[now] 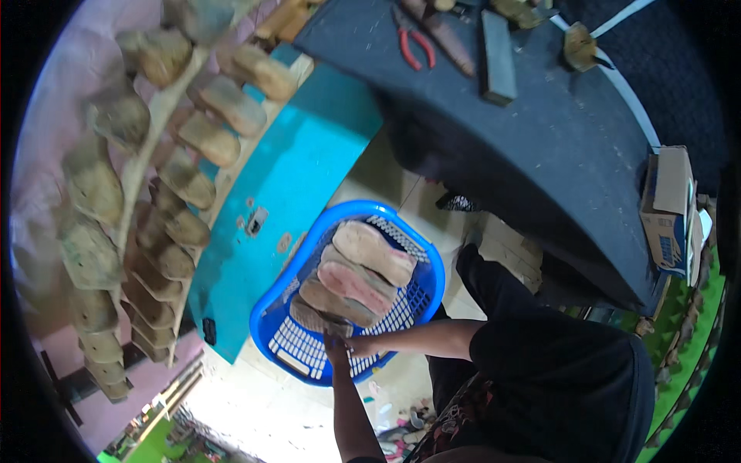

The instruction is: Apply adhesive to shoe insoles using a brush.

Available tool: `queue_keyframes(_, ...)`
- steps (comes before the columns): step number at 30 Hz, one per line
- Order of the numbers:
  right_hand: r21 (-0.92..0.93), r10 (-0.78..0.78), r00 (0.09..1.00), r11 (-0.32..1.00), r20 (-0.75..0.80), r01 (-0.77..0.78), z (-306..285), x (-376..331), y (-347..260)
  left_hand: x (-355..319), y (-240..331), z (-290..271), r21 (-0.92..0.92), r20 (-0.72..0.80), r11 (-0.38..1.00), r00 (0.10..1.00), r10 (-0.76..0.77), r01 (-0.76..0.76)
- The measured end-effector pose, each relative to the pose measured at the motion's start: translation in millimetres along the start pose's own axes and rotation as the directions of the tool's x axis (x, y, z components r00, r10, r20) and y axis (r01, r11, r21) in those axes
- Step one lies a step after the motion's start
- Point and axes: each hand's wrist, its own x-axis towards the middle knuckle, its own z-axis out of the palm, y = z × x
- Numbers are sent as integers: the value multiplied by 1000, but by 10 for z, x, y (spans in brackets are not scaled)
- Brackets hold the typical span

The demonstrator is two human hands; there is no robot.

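Observation:
A blue plastic basket [441, 282] with slotted sides holds several shoe lasts in a slanting row. One is pale beige [373, 248], another pinkish [353, 284], and a brown one [336, 302] lies nearer to me. At the basket's near end, my left hand [336, 349] is closed at the tip of the nearest shoe last [308, 315], whose end looks dark. My right hand [364, 345] reaches in from the right, close against the left one. Its fingers are bent, and what they grip is hidden.
Wooden lasts [208, 140] hang in rows on racks at left. Beside the basket is a turquoise panel [266, 193]. The dark table [532, 147] carries red-handled pliers [417, 50] and a grey block [498, 58]. A cardboard box [668, 208] stands at right; scraps [401, 436] lie below.

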Motion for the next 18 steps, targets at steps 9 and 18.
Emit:
queue_keyframes(9, 287, -149, 985, 951, 89, 118, -775, -1266, -334, -1093, 397, 396, -108, 182, 991, 982, -56, 76)
queue_keyframes(18, 245, 122, 992, 963, -17, -114, -1600, -2877, -133, -1265, 1160, 879, 147, 448, 964, 884, 136, -223)
